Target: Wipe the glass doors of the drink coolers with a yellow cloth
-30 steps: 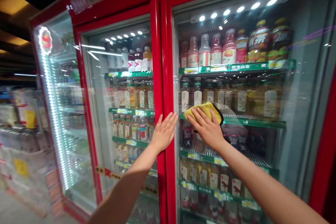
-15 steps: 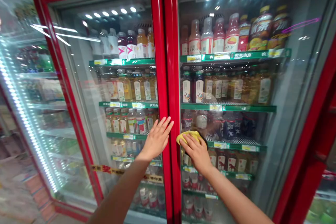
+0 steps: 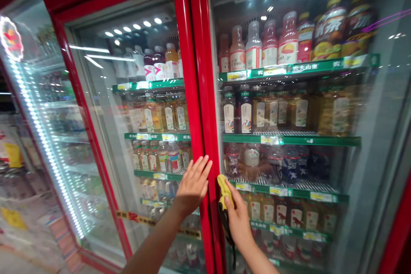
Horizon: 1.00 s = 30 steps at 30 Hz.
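Observation:
My left hand (image 3: 193,183) lies with fingers spread against the red door frame (image 3: 195,107) between two glass doors, holding nothing. To its right, my right hand (image 3: 236,212) grips a folded yellow cloth (image 3: 225,192) at the left edge of the right glass door. The cloth sits beside the red frame, and its upper end sticks out past my fingers. A black handle or strap (image 3: 227,222) hangs down just left of my right hand.
Behind the glass, green-edged shelves (image 3: 289,140) hold rows of bottled drinks (image 3: 288,40). Another lit cooler (image 3: 69,145) stands at the left, with stacked goods (image 3: 19,167) beside it. Red brick-like blocks (image 3: 66,239) are near the floor.
My right hand has moved down slightly and turned, closing round the cloth, which was spread flat under the fingers. The black strap now shows. My left hand stays on the frame as the view shifts.

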{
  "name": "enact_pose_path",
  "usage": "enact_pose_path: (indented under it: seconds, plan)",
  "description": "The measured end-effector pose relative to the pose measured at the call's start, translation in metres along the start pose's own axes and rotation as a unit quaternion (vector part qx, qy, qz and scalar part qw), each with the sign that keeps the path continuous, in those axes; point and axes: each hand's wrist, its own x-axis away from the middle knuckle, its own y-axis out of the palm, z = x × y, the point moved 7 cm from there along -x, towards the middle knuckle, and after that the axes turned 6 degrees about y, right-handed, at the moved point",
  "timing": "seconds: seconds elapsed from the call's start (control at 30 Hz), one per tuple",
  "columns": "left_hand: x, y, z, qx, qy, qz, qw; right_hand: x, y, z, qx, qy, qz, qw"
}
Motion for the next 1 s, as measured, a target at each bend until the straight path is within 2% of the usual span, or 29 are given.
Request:
enact_pose_path:
  seconds: [0.13, 0.33, 0.5, 0.63, 1.0]
  plan:
    - [0.008, 0.004, 0.010, 0.018, -0.038, 0.005, 0.999, -0.009, 0.002, -0.001, -0.039, 0.049, 0.023, 0.998]
    - [0.025, 0.008, 0.009, 0.120, -0.091, 0.014, 0.989, -0.021, 0.016, -0.010, -0.036, 0.047, 0.064, 0.996]
    - [0.045, 0.018, 0.002, 0.212, -0.137, -0.004, 0.968, -0.018, 0.036, -0.009, 0.012, 0.030, 0.085, 0.996]
    - [0.057, 0.029, 0.001, 0.288, -0.153, -0.025, 0.945, -0.026, 0.047, -0.006, 0.032, 0.047, 0.080, 0.995]
    - [0.073, 0.047, 0.005, 0.398, -0.176, 0.008, 0.900, -0.044, 0.049, -0.008, 0.046, 0.017, 0.149, 0.988]
